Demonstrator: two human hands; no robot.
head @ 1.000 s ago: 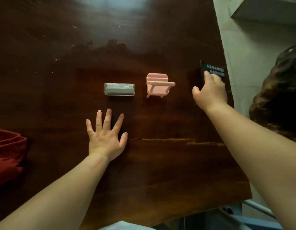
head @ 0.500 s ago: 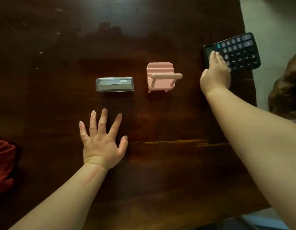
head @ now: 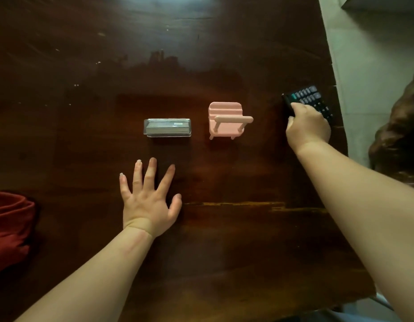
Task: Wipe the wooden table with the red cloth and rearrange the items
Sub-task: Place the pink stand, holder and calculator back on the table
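Observation:
The dark wooden table (head: 224,240) fills the view. A clear plastic box (head: 167,127) and a pink plastic stand (head: 226,119) sit side by side near its middle. My left hand (head: 148,201) lies flat on the wood below the clear box, fingers spread, holding nothing. My right hand (head: 308,129) grips the near end of a black calculator (head: 308,97) by the table's right edge. The red cloth (head: 9,228) lies bunched at the left edge, partly out of frame.
The table's right edge (head: 336,112) runs down past the calculator, with pale floor (head: 368,66) beyond it. A dark brown rounded object (head: 401,135) sits off the table at the far right.
The calculator has come back in over the table's right edge under my right hand. My left hand stays flat in the same place. The view has shifted slightly.

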